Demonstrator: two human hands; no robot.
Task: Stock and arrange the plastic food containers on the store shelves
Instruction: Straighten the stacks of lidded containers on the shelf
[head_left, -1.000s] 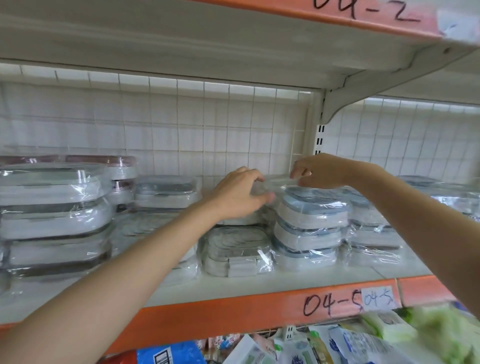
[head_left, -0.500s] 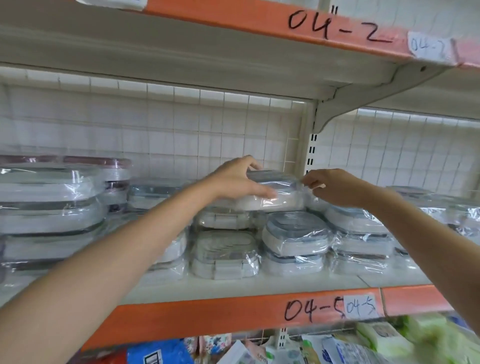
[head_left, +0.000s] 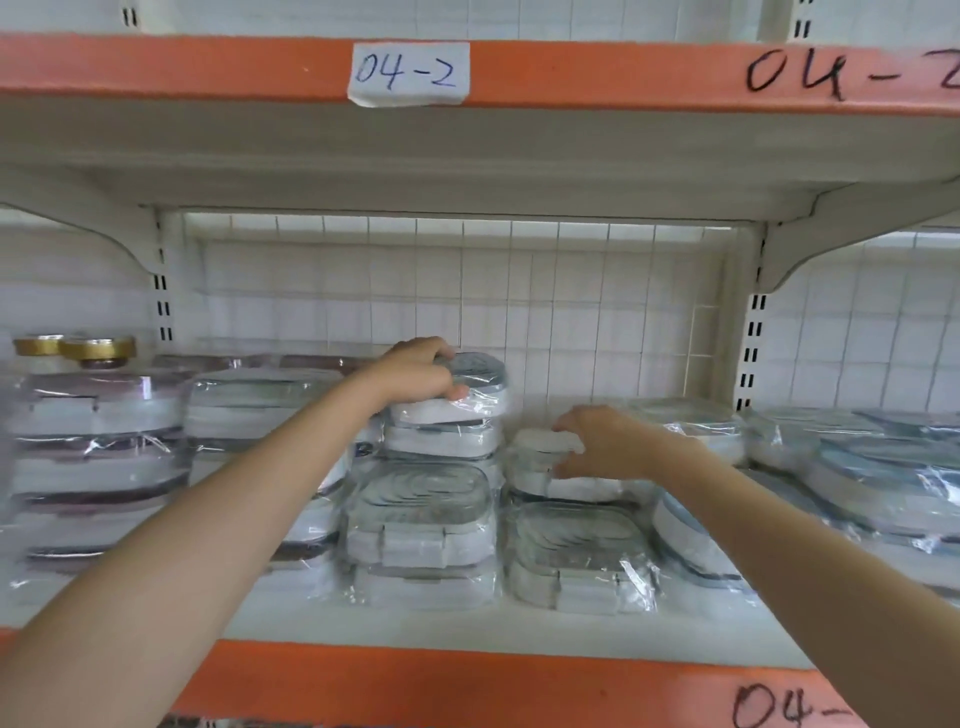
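Observation:
Shrink-wrapped plastic food containers fill the white shelf (head_left: 467, 629) in stacks. My left hand (head_left: 415, 374) grips the top container (head_left: 472, 389) of a rear middle stack, fingers over its lid and thumb on its front side. Under it lies another wrapped container (head_left: 441, 441). To the right, my right hand (head_left: 602, 447) holds a small wrapped container (head_left: 540, 452) on a lower stack, fingers curled round its right end. Two clear-lidded containers (head_left: 421, 514) (head_left: 576, 556) sit in front of both stacks.
Taller stacks with dark-rimmed lids (head_left: 98, 447) stand at the left, with gold-capped jars (head_left: 98, 348) behind. Blue-lidded containers (head_left: 883, 467) fill the right bay. An upper shelf (head_left: 467, 145) hangs close overhead. A white wire grid (head_left: 519, 301) backs the shelf.
The view has shifted up and left. My left hand has set the container onto the rear middle stack. My right hand has dropped from that container to a lower one on the right.

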